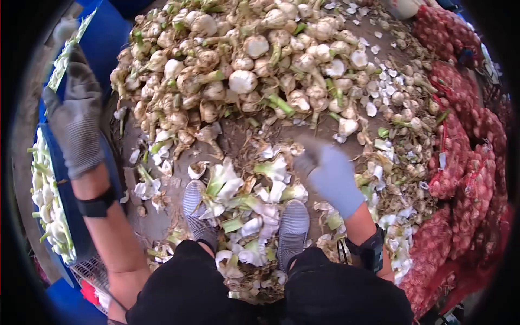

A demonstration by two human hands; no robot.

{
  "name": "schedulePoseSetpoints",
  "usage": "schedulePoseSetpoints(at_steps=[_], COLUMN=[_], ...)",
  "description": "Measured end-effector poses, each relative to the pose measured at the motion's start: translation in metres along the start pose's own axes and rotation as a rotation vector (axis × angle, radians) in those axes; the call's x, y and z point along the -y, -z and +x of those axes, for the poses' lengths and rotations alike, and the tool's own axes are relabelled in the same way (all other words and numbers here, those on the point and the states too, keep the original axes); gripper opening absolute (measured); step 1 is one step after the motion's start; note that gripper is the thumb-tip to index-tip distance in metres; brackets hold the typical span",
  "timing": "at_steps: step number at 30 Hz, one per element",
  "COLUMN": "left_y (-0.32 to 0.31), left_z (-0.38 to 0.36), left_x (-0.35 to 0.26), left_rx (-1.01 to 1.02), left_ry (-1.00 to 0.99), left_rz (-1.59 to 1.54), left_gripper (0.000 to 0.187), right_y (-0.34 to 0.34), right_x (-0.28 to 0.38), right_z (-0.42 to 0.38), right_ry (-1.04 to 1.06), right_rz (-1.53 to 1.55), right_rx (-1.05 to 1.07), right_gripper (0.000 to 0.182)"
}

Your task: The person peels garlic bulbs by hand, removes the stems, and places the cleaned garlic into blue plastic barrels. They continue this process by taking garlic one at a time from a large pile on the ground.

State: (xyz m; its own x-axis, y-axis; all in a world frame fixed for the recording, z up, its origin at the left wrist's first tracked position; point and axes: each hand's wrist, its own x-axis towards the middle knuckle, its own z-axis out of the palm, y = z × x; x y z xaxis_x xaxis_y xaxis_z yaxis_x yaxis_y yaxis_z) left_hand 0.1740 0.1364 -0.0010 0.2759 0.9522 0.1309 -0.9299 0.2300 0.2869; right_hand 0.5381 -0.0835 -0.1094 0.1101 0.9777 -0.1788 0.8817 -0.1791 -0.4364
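Observation:
My left hand [78, 116], in a grey glove, reaches up at the left beside the blue crates, its thumb apart from its fingers. A blurred whitish bulb [65, 30] shows just beyond the fingertips. My right hand [330, 173], in a light grey glove with a dark fingertip area, is over the ground at the centre right. Motion smears its fingers, and whether they hold anything is unclear. Ahead of both hands lies a large heap of garlic bulbs [242, 81] with roots and cut green stems. Peeled white garlic [49, 200] fills the left crate.
Torn husks and leaf pieces [252, 211] lie between my feet [294, 230]. Red mesh sacks of bulbs [452, 146] line the right side. Small bulbs and white scraps [387, 86] are scattered near them. A blue crate wall [103, 32] stands at the upper left.

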Motion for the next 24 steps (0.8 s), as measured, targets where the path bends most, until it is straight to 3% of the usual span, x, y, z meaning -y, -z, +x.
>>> schedulePoseSetpoints(at_steps=[1, 2, 4, 6, 7, 8, 10, 12, 14, 15, 16, 18, 19, 20, 22, 24], left_y=[-0.008, -0.016, -0.002, 0.018, 0.033, 0.043, 0.07, 0.062, 0.049, 0.053, 0.056, 0.044, 0.045, 0.043, 0.035, 0.035], left_z=[0.001, 0.001, -0.019, -0.04, -0.057, -0.071, -0.106, -0.125, -0.131, -0.131, -0.127, -0.119, -0.117, -0.118, -0.122, -0.118], left_x=[0.005, 0.015, 0.082, 0.141, 0.165, 0.174, 0.203, 0.215, 0.223, 0.225, 0.219, 0.206, 0.203, 0.203, 0.201, 0.194], left_rx=[0.059, 0.119, -0.072, -0.102, -0.146, -0.127, 0.005, 0.282, 0.425, 0.308, 0.098, 0.175, 0.361, 0.36, 0.432, 0.364], left_ry=[0.113, 0.232, 0.111, 0.515, 0.525, 0.728, 0.72, 0.638, 0.532, 0.489, 0.658, 0.581, 0.392, 0.396, 0.347, 0.368], left_rz=[0.191, 0.385, 0.856, 1.197, 1.281, 1.228, 1.258, 1.517, 1.598, 1.62, 1.333, 1.412, 1.598, 1.597, 1.724, 1.691], left_gripper=[0.06, 0.062, 0.055, 0.05, 0.043, 0.043, 0.06, 0.076, 0.08, 0.079, 0.078, 0.074, 0.07, 0.07, 0.066, 0.065], right_y=[0.0, 0.011, -0.006, -0.04, -0.045, -0.045, -0.055, -0.032, -0.042, -0.03, -0.028, -0.022, -0.021, -0.021, -0.018, -0.014], right_x=[-0.028, -0.041, -0.091, -0.136, -0.148, -0.143, -0.117, -0.036, 0.004, 0.02, 0.023, 0.02, 0.016, 0.018, 0.026, 0.04], right_z=[0.011, 0.024, 0.039, 0.046, 0.044, 0.043, 0.025, 0.002, -0.009, -0.006, -0.001, 0.007, 0.009, 0.012, 0.017, 0.015], right_ry=[-0.046, -0.277, -0.313, -0.333, -0.339, -0.328, -0.439, -0.345, -0.213, -0.241, -0.233, -0.214, -0.085, -0.089, -0.181, -0.2], right_rz=[-0.224, -0.453, -0.446, -0.344, -0.167, -0.172, 0.747, 0.993, 1.314, 1.349, 1.368, 1.312, 1.453, 1.453, 0.736, 0.776], right_rx=[-0.216, -0.102, -0.185, -0.193, -0.212, -0.217, -0.192, -0.08, 0.139, 0.249, 0.253, 0.252, 0.263, 0.264, 0.355, 0.321], right_gripper=[0.043, 0.055, 0.065, 0.047, 0.054, 0.054, 0.056, 0.054, 0.051, 0.049, 0.049, 0.048, 0.047, 0.047, 0.042, 0.045])
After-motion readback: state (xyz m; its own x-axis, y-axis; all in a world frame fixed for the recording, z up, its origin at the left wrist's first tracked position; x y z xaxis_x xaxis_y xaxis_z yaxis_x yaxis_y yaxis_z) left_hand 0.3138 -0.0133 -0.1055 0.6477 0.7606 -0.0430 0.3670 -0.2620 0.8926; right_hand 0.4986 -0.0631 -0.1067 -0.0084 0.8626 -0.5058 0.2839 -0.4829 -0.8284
